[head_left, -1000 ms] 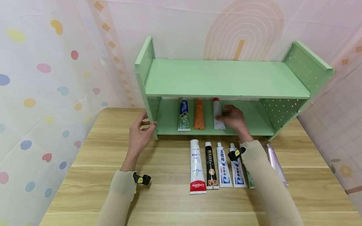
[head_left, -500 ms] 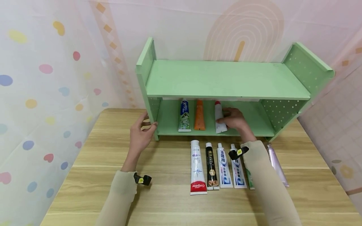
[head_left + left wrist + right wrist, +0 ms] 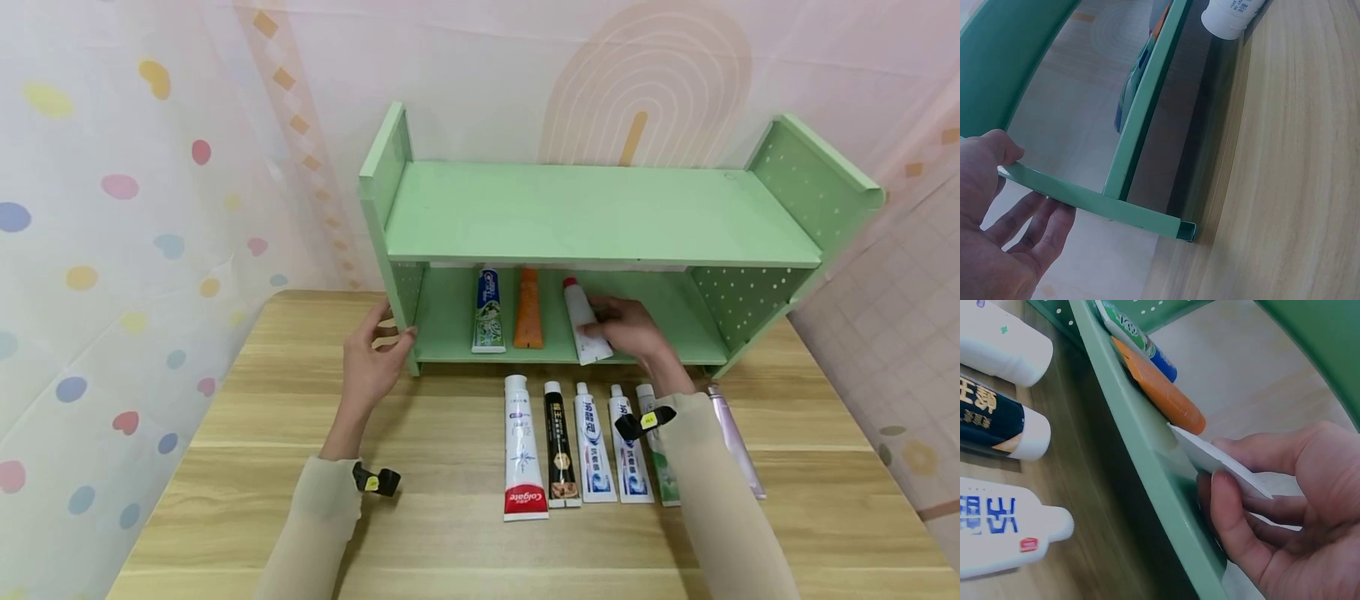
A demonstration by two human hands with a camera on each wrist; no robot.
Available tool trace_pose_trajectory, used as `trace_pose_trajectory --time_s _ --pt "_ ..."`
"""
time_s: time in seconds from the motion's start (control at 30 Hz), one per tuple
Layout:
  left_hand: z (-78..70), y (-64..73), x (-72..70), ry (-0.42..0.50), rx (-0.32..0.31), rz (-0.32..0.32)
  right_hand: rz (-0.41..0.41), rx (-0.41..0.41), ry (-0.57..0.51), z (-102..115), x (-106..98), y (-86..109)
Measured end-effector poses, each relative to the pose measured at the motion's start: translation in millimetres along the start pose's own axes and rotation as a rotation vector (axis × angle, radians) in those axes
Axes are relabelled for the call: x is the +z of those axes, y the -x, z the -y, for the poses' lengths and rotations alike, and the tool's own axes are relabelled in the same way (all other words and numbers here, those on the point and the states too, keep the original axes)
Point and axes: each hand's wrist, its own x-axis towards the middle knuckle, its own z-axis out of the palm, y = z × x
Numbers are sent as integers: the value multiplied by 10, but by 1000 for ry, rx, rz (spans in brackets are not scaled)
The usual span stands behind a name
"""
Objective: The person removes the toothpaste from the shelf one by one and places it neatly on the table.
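Observation:
My right hand [image 3: 636, 327] pinches a white tube with a red cap [image 3: 582, 315] by its flat end, between thumb and fingers. The tube slants over the lower board of the green shelf [image 3: 600, 212], its flat end at the front edge. In the right wrist view that end [image 3: 1213, 455] appears tilted, with the cap out of sight. On the left, my left hand [image 3: 369, 360] holds the shelf's side panel; the left wrist view has the thumb on one side of the panel edge [image 3: 1085, 199] and fingers on the other.
A blue-green toothpaste tube [image 3: 489, 312] and an orange tube [image 3: 528, 310] lie on the lower board. Before the shelf, a row of tubes lies on the wooden table [image 3: 450, 533], from a Colgate tube [image 3: 522, 442] to a pinkish tube [image 3: 735, 442] by the right sleeve.
My right hand has drawn the white tube forward toward the shelf's front edge and turned it, cap end leaning left. The left hand stays on the side panel.

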Motion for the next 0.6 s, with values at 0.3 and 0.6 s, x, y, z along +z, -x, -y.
trace_pose_trajectory --time_s 0.3,0.6 --pt "8 5 2 2 -9 -2 -34 -60 -17 -88 23 135" --pt "-4 10 -2 11 -7 -7 -33 -44 -46 -134 -28 350"
